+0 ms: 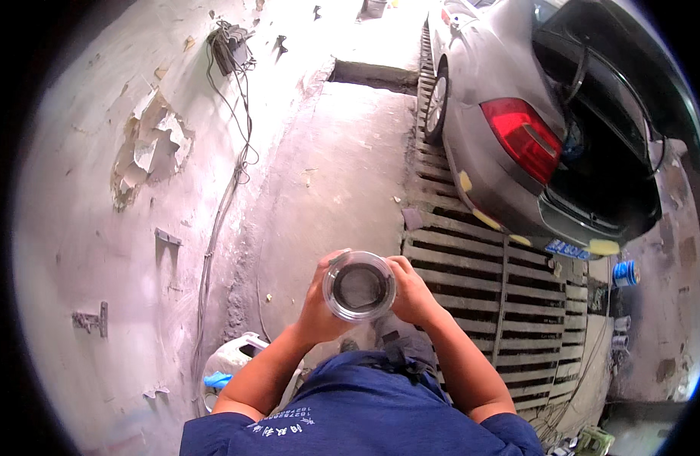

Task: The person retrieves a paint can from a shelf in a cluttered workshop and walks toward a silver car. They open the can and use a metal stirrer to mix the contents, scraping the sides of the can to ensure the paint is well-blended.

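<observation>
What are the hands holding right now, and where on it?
Both hands, left and right, grip a round clear container by its opposite sides.

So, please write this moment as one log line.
left hand: holds jar | right hand: holds jar | jar: clear, seen from above | nearby: floor grate, grey car

The person wears a dark blue short-sleeved shirt (365, 414) with pale printed marks on the left shoulder — both forearms bare, no gloves — and grey trousers (403, 346).
</observation>
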The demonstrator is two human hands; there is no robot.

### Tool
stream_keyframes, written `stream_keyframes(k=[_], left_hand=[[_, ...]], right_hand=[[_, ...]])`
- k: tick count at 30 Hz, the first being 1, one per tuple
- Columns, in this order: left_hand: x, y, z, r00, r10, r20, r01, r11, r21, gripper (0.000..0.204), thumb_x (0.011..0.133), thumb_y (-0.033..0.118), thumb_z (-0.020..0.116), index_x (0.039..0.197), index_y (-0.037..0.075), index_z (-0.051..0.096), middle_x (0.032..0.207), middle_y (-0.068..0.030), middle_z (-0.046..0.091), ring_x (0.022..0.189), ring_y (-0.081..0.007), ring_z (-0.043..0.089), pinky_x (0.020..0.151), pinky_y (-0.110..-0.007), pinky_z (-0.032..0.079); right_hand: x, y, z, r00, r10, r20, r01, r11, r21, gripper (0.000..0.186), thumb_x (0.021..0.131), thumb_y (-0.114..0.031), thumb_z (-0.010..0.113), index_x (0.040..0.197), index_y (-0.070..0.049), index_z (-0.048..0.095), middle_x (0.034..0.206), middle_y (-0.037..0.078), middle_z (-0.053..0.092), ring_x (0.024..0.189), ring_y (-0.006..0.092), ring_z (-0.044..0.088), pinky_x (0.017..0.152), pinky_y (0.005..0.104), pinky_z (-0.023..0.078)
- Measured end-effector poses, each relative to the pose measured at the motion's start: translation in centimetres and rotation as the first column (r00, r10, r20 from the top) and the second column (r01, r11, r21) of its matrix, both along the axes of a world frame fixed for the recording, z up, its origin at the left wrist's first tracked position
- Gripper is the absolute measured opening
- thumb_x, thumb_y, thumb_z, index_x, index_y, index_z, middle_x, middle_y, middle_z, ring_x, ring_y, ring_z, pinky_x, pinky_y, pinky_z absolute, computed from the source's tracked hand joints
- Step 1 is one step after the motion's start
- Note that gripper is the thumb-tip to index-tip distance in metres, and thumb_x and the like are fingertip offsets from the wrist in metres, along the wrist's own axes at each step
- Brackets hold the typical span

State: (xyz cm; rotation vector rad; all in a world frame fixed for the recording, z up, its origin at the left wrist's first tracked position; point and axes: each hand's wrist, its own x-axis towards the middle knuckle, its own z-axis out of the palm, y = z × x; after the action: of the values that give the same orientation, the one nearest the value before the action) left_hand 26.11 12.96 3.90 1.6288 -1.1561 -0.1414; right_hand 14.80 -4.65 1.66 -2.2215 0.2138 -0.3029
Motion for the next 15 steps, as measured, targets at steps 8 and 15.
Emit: stream_keyframes(k=[8,15], left_hand=[[11.1,-14.5,1.2,0.996,-0.082,-0.032,0.083,0.996,0.042,0.074,0.063,0.012,0.084,0.127,0.001,0.05,0.134,-0.0195,0.047,0.124,-0.0342,0.048,0.102,-0.041,0.041],[19.3,-25.9,6.2,0.994,-0.085,0.063,0.08,0.994,0.081,0.074,0.063,0.014,0.085,0.127,0.0,0.05,0.132,-0.0207,0.049,0.126,-0.0349,0.047,0.103,-0.041,0.041]], right_hand=[[15.5,-15.3,-0.5,0.971,0.217,0.099,-0.22,0.975,0.025,0.03,0.077,-0.012,0.067,0.106,-0.01,0.061,0.1,0.01,0.06,0.095,0.0315,0.061,0.08,0.0388,0.052],[24.8,-27.6,3.4,0.94,0.269,0.21,-0.245,0.96,-0.136,0.015,0.078,-0.011,0.066,0.088,-0.006,0.057,0.084,0.013,0.06,0.083,0.0339,0.062,0.071,0.041,0.051]])
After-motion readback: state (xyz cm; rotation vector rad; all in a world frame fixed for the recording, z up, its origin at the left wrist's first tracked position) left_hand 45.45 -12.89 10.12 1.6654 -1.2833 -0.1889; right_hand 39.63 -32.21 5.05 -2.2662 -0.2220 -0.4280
